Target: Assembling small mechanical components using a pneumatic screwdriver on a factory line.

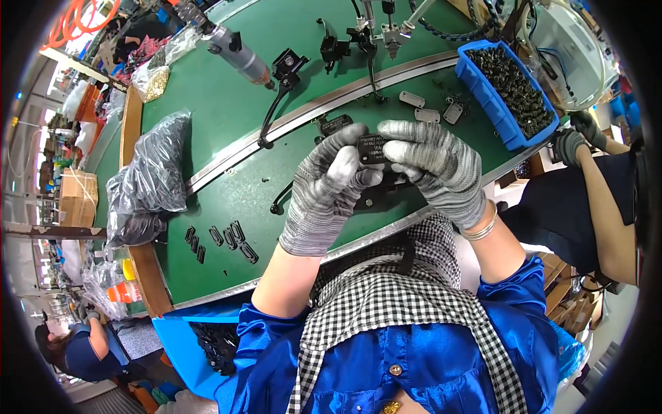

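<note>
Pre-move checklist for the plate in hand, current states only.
1. Both hands on the small black plate: ok; left hand and right hand pinch it above the green table.
2. Gloves on both hands: ok.
3. Plate seated on the black part under it: cannot tell, fingers hide it.
4. Blue bin of dark small parts within the right side: ok, filled.
5. Spare grey plates on the table: ok, three lie apart.

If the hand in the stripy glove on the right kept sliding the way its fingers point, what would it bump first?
The right hand points left, toward the person's left hand. Its fingertips already rest on the small black plate both hands hold, so it would probably bump the left hand's fingers next, though depth is hard to judge.
</note>
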Action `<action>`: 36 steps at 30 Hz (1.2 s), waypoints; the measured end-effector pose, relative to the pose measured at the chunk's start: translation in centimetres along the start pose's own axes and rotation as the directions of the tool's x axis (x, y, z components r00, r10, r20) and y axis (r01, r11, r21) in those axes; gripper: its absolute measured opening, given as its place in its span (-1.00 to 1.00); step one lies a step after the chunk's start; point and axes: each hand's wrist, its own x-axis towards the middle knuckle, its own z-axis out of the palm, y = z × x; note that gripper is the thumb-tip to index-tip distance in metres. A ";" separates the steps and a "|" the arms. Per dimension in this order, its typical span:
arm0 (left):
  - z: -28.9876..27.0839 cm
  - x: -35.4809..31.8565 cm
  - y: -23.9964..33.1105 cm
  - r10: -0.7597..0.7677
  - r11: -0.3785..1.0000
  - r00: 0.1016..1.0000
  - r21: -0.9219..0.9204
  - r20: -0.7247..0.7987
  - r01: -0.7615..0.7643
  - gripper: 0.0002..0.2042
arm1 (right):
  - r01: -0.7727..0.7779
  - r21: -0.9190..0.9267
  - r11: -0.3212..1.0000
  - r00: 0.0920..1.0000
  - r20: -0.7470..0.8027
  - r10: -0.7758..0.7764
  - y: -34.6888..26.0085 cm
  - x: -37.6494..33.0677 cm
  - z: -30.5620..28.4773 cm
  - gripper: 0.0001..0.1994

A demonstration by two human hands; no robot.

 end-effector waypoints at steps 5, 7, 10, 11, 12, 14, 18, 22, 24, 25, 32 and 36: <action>0.8 -0.6 0.5 0.019 0.989 0.995 0.145 -0.093 -0.005 -0.70 | -0.178 0.309 0.934 0.965 -0.131 0.227 -0.5 -0.2 1.1 -0.69; 0.8 -0.5 0.2 0.049 0.980 0.993 0.197 -0.110 -0.026 -0.70 | -0.291 0.410 0.865 0.928 -0.100 0.360 -0.5 -0.6 0.8 -0.67; 0.7 -0.6 0.1 0.049 0.973 0.990 0.228 -0.129 -0.018 -0.71 | -0.476 0.580 0.660 0.808 -0.007 0.589 -0.8 -0.8 0.4 -0.63; 0.8 -0.6 0.1 0.037 0.972 0.990 0.235 -0.138 -0.004 -0.72 | -0.547 0.513 0.662 0.783 0.034 0.621 -0.7 -0.5 0.3 -0.65; 0.8 -0.7 0.0 0.022 0.971 0.989 0.240 -0.148 0.015 -0.72 | -0.614 0.440 0.656 0.752 0.072 0.656 -0.7 -0.2 0.1 -0.67; 0.7 -0.7 -0.2 0.058 0.938 0.993 0.347 -0.105 -0.018 -0.73 | -0.680 0.362 0.638 0.710 0.107 0.696 -0.7 0.1 0.0 -0.69; 0.2 -0.8 -0.8 0.188 0.828 0.981 0.544 -0.042 -0.135 -0.75 | -0.354 0.069 0.933 0.927 0.159 0.341 -0.2 0.4 0.0 -0.66; -1.6 -1.3 -1.9 0.398 0.642 0.916 0.726 -0.039 -0.248 -0.76 | -0.144 -0.124 0.982 0.990 -0.018 0.143 1.6 0.7 -0.9 -0.76; -3.2 -2.0 -2.9 0.499 0.208 0.853 0.934 0.155 -0.292 -0.75 | -0.620 0.155 0.769 0.784 0.080 0.616 1.5 0.3 -1.2 -0.75; -3.5 -2.4 -3.5 0.497 0.210 0.854 0.933 0.154 -0.290 -0.75 | -0.794 0.262 0.549 0.599 0.177 0.781 1.4 0.1 -1.1 -0.74; -4.7 -3.7 -8.0 0.469 0.058 0.851 0.953 0.236 -0.297 -0.62 | -0.754 -0.074 0.653 0.629 0.207 0.750 0.6 -0.6 1.2 -0.86; -5.4 -3.5 -8.8 0.483 0.037 0.836 0.948 0.259 -0.315 -0.59 | -0.543 -0.301 0.784 0.791 0.131 0.598 1.3 -1.8 1.7 -0.85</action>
